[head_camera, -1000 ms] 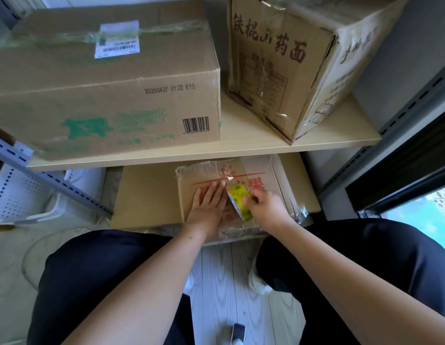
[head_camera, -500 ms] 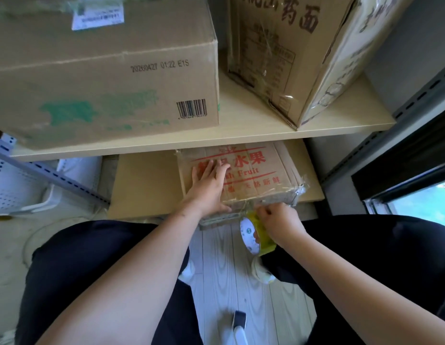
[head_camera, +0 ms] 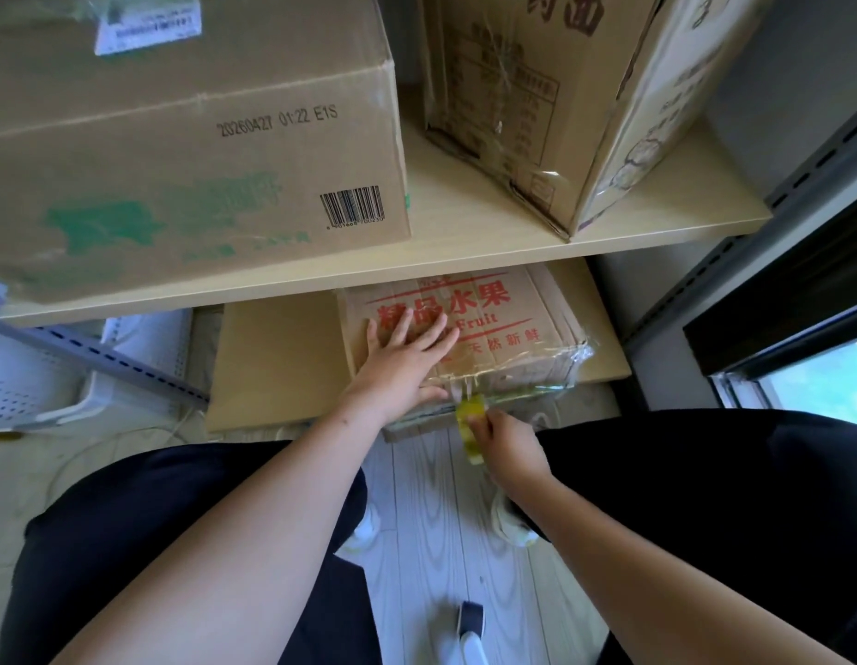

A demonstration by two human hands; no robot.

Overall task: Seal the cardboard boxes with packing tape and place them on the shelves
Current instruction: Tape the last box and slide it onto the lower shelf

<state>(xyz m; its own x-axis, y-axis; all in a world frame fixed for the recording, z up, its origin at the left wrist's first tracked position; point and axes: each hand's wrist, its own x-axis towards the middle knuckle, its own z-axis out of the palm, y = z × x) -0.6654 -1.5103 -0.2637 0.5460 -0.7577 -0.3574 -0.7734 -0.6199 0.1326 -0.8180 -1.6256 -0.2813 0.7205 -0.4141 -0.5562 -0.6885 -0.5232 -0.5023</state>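
A flat cardboard fruit box (head_camera: 517,319) with red lettering lies on the lower shelf (head_camera: 278,357), partly under the upper shelf. My left hand (head_camera: 402,360) lies flat on its top, fingers spread. My right hand (head_camera: 505,439) grips a yellow-green roll of packing tape (head_camera: 469,417) at the box's front edge. A clear strip of tape runs from the roll up over that edge beside my left thumb. Shiny tape also wraps the box's right front corner.
The upper shelf (head_camera: 465,232) carries a large box with a barcode (head_camera: 186,136) on the left and a tall taped box (head_camera: 561,98) on the right. A white perforated basket (head_camera: 28,376) stands at the left. A window (head_camera: 820,376) is at the right. A small tool (head_camera: 469,626) lies on the floor.
My right hand drew the tape roll from the box's top down over its front edge, then brought it close against that edge. My left hand stayed flat on the box.
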